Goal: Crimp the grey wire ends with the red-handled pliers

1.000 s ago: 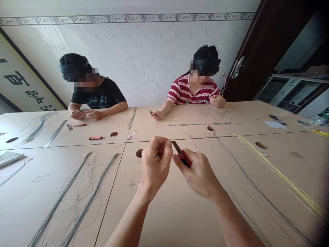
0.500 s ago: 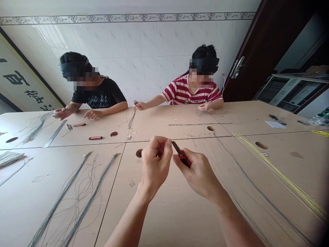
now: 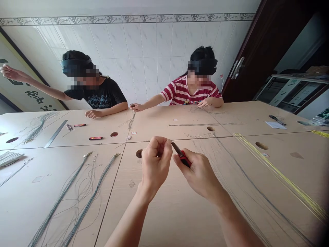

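My left hand (image 3: 156,162) is curled into a loose fist above the wooden table (image 3: 164,206), its fingertips pinched on something too small to make out. My right hand (image 3: 199,173) grips a red-handled tool (image 3: 181,155) whose dark tip points up-left and meets the left hand's fingertips. Both hands hover near a round hole (image 3: 139,153) in the tabletop.
Grey wire bundles (image 3: 77,199) lie at the left, grey and yellow wires (image 3: 282,178) at the right. Two people sit across the table; one stretches an arm (image 3: 31,84) far left. Red tools (image 3: 95,138), a metal ruler (image 3: 55,133) and a pen (image 3: 277,119) lie about.
My hands have stayed in place. The person at the far left has swung an arm up and out to the left; the person in stripes has reached a hand leftwards along the table.
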Tool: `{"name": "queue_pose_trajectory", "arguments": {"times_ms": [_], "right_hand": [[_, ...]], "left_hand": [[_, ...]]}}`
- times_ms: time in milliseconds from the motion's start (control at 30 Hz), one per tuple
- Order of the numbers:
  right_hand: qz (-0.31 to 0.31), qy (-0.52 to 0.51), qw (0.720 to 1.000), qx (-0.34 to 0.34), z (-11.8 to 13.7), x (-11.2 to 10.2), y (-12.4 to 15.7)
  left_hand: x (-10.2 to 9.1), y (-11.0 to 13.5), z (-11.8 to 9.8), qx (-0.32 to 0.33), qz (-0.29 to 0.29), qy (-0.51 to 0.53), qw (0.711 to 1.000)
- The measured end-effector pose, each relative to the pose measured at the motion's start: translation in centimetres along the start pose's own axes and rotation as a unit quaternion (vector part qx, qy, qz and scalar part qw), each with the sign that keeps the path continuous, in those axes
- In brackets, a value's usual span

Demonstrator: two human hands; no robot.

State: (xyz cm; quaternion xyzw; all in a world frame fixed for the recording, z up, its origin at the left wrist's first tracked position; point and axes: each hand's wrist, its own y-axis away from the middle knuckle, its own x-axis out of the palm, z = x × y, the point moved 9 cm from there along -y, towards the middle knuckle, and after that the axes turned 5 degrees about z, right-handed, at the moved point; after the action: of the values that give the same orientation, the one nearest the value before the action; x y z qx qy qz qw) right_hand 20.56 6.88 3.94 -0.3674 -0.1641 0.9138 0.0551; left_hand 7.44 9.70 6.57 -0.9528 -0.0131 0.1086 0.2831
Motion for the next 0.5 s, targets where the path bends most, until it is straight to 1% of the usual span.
{"name": "queue_pose_trajectory", "arguments": {"times_ms": [200, 367, 500], "right_hand": [[-0.015, 0.024, 1.000, -0.007, 0.04, -0.38, 0.12], [-0.003, 0.014, 1.000, -0.003, -0.16, -0.38, 0.09], [0.002, 0.006, 1.000, 0.001, -0.23, -0.44, 0.07]], "left_hand": [[0.07, -0.08, 0.33, -0.002, 0.010, 0.009, 1.000], [0.36, -0.07, 0.60, -0.013, 0.045, 0.018, 0.999], [0.38, -0.11, 0.53, -0.008, 0.055, 0.035, 0.998]]}}
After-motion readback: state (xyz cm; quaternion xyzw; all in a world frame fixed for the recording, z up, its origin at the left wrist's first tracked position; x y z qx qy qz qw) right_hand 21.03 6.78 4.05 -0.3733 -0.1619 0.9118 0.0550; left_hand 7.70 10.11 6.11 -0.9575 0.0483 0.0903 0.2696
